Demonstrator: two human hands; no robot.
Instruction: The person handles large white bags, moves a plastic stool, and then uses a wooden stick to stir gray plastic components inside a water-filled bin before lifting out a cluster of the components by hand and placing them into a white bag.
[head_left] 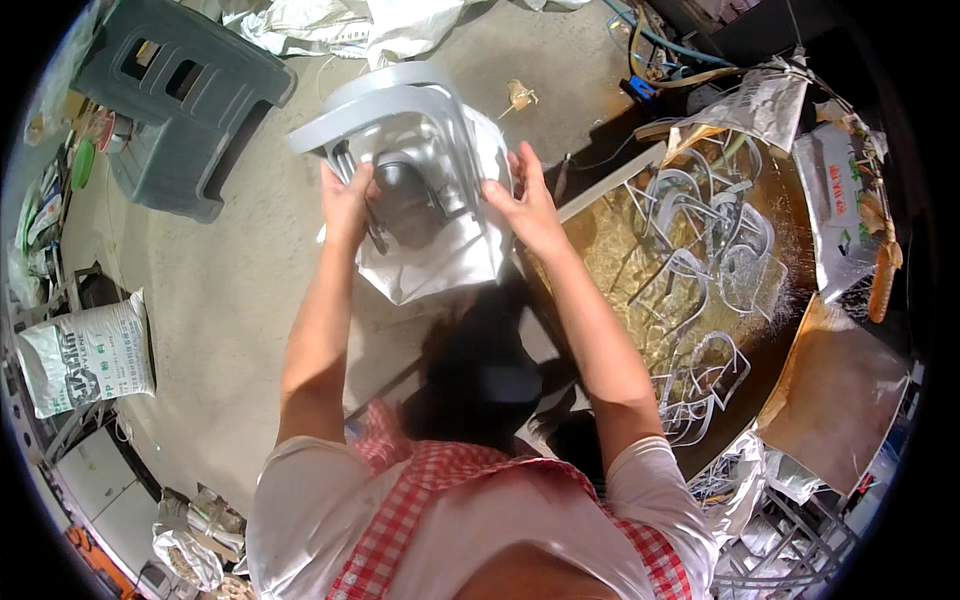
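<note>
My left hand [345, 203] is closed around one leg of a grey curved plastic frame [400, 98]. That frame stands over the mouth of a white sack [430, 278] on the concrete floor. More grey curved plastic shows inside the sack, partly covered by the frame. At the sack's right side is my right hand [530, 205], its thumb and fingers apart. Its thumb lies at the sack's rim, near the frame's right leg; whether it presses on either is hard to tell.
A water-filled tank [612, 185] with several grey curved plastic pieces [690, 225] stands on my right. A dark grey step stool [190, 100] lies at the far left. Nearer on the left sits a printed white sack [90, 355]. White sacking [330, 25] covers the floor's far edge.
</note>
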